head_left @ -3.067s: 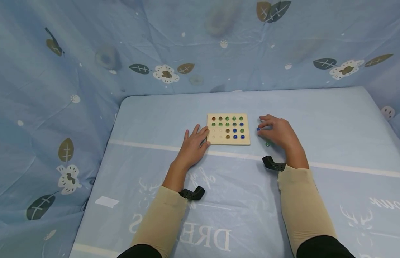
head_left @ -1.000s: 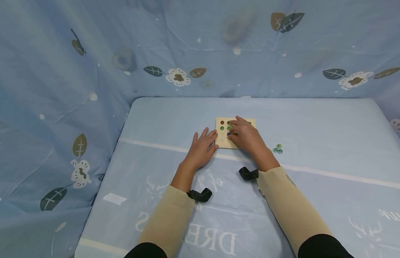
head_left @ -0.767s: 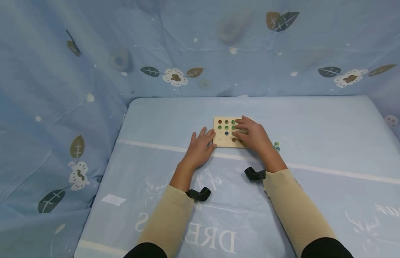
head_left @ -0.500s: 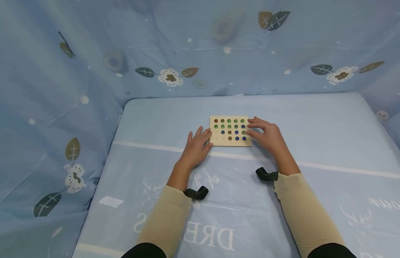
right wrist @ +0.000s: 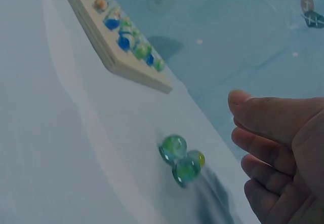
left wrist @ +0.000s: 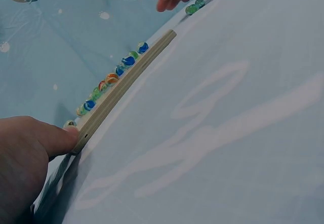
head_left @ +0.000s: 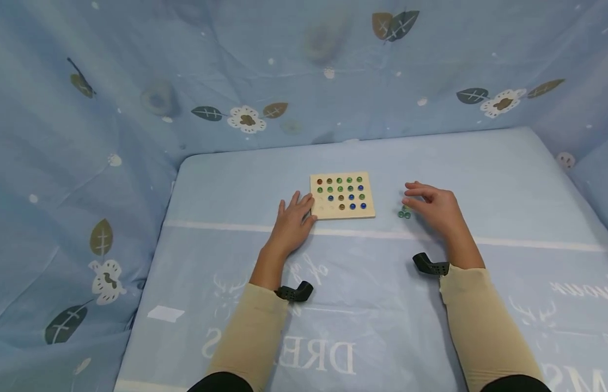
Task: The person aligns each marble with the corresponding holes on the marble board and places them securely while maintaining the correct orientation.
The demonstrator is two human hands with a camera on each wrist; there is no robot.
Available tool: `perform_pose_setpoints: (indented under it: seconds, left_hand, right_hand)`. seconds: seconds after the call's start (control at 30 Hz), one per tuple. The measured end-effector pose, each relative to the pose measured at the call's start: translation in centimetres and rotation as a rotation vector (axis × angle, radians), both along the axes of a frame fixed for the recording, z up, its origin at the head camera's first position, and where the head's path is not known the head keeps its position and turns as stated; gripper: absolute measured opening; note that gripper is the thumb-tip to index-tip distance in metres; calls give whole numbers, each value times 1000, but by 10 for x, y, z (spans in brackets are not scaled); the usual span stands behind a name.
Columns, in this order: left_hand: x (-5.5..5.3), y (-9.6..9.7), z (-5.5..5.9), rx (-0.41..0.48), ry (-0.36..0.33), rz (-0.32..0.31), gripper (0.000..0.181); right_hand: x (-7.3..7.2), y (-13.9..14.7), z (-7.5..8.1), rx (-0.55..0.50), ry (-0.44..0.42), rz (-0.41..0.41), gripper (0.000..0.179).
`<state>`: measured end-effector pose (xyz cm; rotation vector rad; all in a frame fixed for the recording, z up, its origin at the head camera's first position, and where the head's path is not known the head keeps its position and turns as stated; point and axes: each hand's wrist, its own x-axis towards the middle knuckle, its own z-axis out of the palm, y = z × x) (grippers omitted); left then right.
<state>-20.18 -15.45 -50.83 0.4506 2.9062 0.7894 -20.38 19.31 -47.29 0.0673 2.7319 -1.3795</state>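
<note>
A pale wooden board (head_left: 333,214) lies on the table with rows of glass marbles in its hollows: red-brown, amber, green and blue. Bare hollows show at its near left corner. My left hand (head_left: 290,226) rests at the board's left edge, fingers spread; in the left wrist view its thumb (left wrist: 61,139) touches the board's end. Right of the board sits a cluster of three green marbles (right wrist: 186,169). Over them hovers my right hand (head_left: 438,209), thumb and fingers apart, with nothing visible between them. In the right wrist view the marbles lie left of its fingertips.
A light blue printed cloth covers the table (head_left: 265,174), and a patterned curtain (head_left: 304,71) rises behind its far edge. Black wrist mounts (head_left: 430,265) sit on both forearms. A white patch (head_left: 165,313) lies at the near left of the table.
My right hand pinched a blue marble, carried it left and set it in the board's third row. It then moved back right, above the green marbles. My left hand stayed at the board.
</note>
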Motion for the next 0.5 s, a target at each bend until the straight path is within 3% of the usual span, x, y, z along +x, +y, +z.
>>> perform_pose_setpoints:
  seconds: [0.5]
  left_hand:
    - [2,1,3,17,-16,10,55]
  right_hand:
    - [1,14,-21,23,35,13,38]
